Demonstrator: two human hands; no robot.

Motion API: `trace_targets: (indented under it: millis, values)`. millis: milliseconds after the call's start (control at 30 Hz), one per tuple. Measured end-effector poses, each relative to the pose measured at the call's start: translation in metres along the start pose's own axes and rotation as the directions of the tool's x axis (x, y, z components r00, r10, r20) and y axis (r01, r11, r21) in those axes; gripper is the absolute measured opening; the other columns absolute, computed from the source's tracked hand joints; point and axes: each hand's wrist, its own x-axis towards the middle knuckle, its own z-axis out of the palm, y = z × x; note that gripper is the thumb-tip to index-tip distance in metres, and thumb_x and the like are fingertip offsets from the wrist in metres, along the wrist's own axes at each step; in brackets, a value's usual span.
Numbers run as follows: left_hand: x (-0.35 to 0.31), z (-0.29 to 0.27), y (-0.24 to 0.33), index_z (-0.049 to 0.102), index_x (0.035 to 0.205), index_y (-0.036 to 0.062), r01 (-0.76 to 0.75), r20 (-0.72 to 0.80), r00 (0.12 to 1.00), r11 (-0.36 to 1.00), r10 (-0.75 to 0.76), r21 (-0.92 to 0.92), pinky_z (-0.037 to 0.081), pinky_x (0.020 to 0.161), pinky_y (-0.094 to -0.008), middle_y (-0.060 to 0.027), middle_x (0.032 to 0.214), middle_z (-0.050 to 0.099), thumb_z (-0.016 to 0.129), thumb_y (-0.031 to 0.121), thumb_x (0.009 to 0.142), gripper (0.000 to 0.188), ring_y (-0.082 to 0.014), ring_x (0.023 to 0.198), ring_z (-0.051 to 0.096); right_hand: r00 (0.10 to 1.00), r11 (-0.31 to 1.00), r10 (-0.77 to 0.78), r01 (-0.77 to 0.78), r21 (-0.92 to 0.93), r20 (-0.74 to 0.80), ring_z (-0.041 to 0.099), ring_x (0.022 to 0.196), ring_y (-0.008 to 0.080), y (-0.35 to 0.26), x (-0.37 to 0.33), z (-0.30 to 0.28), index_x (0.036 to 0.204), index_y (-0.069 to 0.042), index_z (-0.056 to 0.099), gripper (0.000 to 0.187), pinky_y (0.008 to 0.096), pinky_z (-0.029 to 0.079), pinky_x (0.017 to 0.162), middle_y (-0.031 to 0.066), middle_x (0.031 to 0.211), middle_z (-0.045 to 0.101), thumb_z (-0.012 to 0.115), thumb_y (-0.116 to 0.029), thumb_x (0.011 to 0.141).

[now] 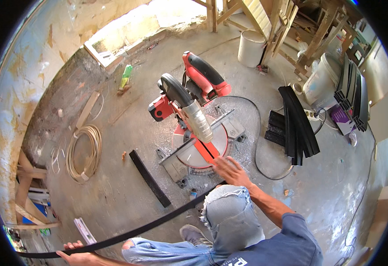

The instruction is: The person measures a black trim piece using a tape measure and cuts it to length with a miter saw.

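Observation:
A long black profile strip (132,231) runs from the lower left up across my lap to my right knee. Near its left end my left hand (73,253) is closed around it, thumb and fingers on opposite sides. My right hand (231,170), slightly blurred, is stretched out flat over my knee, at the front edge of the red and silver mitre saw (203,119). Its fingers are extended and hold nothing that I can see. The saw stands on the floor, its red slotted insert (206,150) just beyond my fingertips. Silvery shavings lie around its base.
A short black profile piece (149,179) lies left of the saw, with a coiled hose (84,153) farther left. At right are stacked black profiles (298,124), a power strip (311,115) and a trailing cable (259,146). White buckets (251,48) stand behind.

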Motion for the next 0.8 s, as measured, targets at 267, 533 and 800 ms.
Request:
trace_targets:
  millis: [267, 533, 800]
  values:
    - [0.003, 0.026, -0.056, 0.054, 0.089, 0.0079, 0.120, -0.181, 0.978, 0.988, -0.101, 0.095, 0.035, 0.044, -0.0277, -0.0004, 0.068, 0.044, 0.060, 0.056, 0.095, 0.049, -0.0133, 0.049, 0.041, 0.872, 0.955, 0.276, -0.297, 0.011, -0.406, 0.052, 0.122, 0.0317, -0.001, 0.015, 0.001, 0.120, -0.004, 0.058, 0.039, 0.0512, 0.033, 0.105, 0.0156, 0.129, 0.057, 0.056, -0.036, 0.097]
    - [0.033, 0.009, -0.211, 0.056, 0.127, -0.0105, 0.366, -0.318, 0.901, 0.909, -0.294, 0.197, 0.053, 0.093, -0.0472, -0.0201, 0.130, 0.060, 0.066, 0.044, 0.089, 0.068, -0.0334, 0.111, 0.062, 0.606, 0.880, 0.415, -0.457, 0.130, -0.679, 0.049, 0.095, 0.0310, 0.046, 0.056, 0.043, 0.091, -0.008, 0.052, 0.019, 0.0485, 0.033, 0.090, 0.0122, 0.096, 0.054, 0.056, -0.025, 0.098]
    - [0.070, -0.042, -0.343, 0.060, 0.127, -0.0009, 0.635, -0.347, 0.773, 0.633, -0.531, 0.443, 0.052, 0.091, -0.0561, -0.0191, 0.129, 0.063, 0.070, 0.042, 0.082, 0.063, -0.0388, 0.105, 0.064, 0.741, 0.920, 0.372, -0.374, 0.117, -0.559, 0.049, 0.100, 0.0361, 0.083, 0.084, 0.063, 0.094, -0.004, 0.051, 0.026, 0.0485, 0.037, 0.091, 0.0167, 0.101, 0.051, 0.054, -0.029, 0.100]
